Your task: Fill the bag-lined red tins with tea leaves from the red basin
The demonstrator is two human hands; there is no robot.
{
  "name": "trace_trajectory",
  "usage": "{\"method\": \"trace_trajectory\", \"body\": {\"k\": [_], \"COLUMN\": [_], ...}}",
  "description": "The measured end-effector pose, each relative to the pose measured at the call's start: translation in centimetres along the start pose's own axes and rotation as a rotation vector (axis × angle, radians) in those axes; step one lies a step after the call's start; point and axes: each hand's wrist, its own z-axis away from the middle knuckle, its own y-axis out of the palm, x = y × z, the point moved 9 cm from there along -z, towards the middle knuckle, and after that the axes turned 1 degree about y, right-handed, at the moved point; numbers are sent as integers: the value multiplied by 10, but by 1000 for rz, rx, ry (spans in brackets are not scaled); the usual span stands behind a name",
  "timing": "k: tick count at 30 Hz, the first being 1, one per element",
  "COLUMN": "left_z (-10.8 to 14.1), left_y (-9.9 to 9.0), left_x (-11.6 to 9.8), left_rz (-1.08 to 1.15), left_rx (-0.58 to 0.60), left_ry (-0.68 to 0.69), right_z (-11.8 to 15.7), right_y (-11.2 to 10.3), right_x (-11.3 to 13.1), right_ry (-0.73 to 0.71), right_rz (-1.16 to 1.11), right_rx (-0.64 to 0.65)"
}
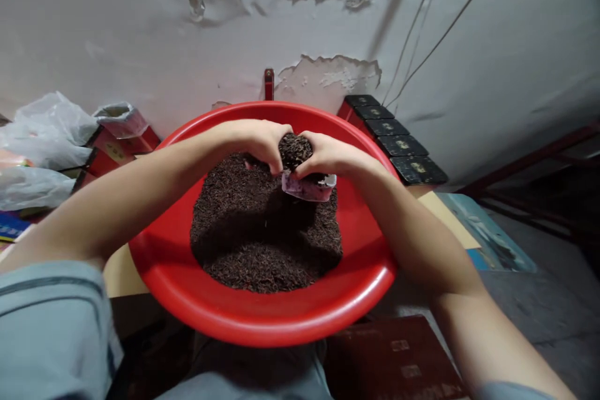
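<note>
A large red basin [276, 322] holds a broad heap of dark, dry loose leaves [262, 262]. Above the back part of the heap, my left hand [269, 144] and my right hand [321, 153] face each other with curved fingers. Between them they hold a clump of the dark leaves [295, 150]. Just under my right hand is a small pinkish translucent container [307, 188] with leaves at its opening. Whether my right fingers touch it is hard to tell. The undersides of both hands are hidden.
Several black-topped boxes [394, 131] stand in a row behind the basin on the right. Plastic bags [51, 131] and a red lined box [122, 122] are at the left. A peeling wall [140, 25] rises behind. A dark red box [394, 356] lies low at the front right.
</note>
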Motion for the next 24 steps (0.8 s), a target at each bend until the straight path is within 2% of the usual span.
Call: {"method": "trace_trajectory", "body": {"k": [4, 8, 13, 16, 20, 24], "left_z": [-42, -64, -64, -61, -60, -62], "left_y": [1, 6, -4, -5, -7, -1], "left_x": [-36, -46, -42, -48, -57, -52], "left_rz": [8, -42, -22, 74, 160, 340], "left_rx": [57, -1, -200, -238, -325, -418], "left_ry": [65, 114, 142, 200, 243, 247], "right_z": [-7, -7, -4, -3, -2, 2], "right_y": [-21, -38, -42, -41, -46, -53], "right_x": [-35, -47, -45, -45, -43, -40], "right_ry": [73, 113, 114, 109, 89, 85], "right_rz": [42, 174, 210, 192, 213, 201], "right_rx": [29, -54, -78, -80, -158, -251]}}
